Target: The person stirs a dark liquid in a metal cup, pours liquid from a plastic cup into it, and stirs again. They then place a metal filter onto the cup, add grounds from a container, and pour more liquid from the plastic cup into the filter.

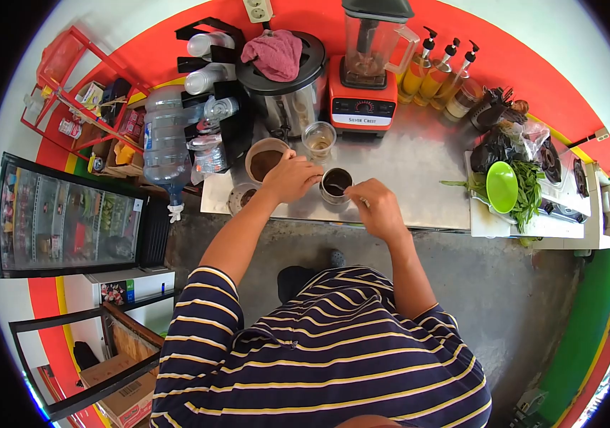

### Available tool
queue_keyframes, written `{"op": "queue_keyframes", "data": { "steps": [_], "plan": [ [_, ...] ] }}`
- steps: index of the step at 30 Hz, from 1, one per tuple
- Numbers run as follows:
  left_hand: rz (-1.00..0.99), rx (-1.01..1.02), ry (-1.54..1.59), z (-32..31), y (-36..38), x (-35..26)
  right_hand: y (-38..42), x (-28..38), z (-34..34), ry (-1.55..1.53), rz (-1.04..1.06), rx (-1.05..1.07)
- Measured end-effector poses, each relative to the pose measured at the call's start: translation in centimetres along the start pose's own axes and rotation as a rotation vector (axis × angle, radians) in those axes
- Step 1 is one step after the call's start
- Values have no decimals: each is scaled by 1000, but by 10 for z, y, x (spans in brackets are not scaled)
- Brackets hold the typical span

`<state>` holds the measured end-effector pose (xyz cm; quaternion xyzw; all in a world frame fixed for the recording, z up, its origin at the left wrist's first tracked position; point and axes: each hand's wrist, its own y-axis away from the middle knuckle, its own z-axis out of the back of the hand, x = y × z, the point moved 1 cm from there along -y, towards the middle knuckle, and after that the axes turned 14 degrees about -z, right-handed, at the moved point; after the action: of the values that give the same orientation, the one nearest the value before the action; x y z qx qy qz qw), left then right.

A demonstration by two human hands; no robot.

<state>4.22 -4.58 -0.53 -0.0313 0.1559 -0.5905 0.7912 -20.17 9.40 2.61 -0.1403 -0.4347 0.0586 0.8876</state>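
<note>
A metal cup (335, 197) with dark liquid inside stands near the front edge of the steel counter. My left hand (293, 177) reaches in from the left, its fingertips gripping the cup's left rim. In my right hand (378, 207) is the handle of a spoon (337, 186), pinched between thumb and fingers; the spoon's lower end dips into the cup. Behind my left hand sits a round tub (249, 165) of brown powder. A clear plastic cup (319, 140) with a little pale content is just behind the metal cup.
At the back of the counter (419, 171) stand a red blender (363, 107), a large dispenser (287, 93) with a pink cloth, and several pump bottles (429, 78). Right: a green bowl (501, 187) among leafy greens. Left: an upturned water jug (165, 135) and cup rack.
</note>
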Motion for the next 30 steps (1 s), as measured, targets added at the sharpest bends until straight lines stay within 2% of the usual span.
{"op": "queue_keyframes", "data": {
  "steps": [3,10,15,19,25,27,30],
  "plan": [
    [-5,-6,-7,-1,0,-1,-5,-8,8,99,-77,-78],
    [22,46,-2,2,-1,-1,7,3,13,43,-23,74],
    [25,25,12,-2,1,0,8,2,7,111,-77,-53],
    [-4,-8,15,-4,2,3,11,5,2,21,-41,16],
    [28,44,25,-3,1,2,7,8,10,113,-123,-58],
    [31,48,27,-2,1,2,16,19,14,184,-38,43],
    [38,41,33,-2,1,2,18,31,12,240,30,80]
  ]
}}
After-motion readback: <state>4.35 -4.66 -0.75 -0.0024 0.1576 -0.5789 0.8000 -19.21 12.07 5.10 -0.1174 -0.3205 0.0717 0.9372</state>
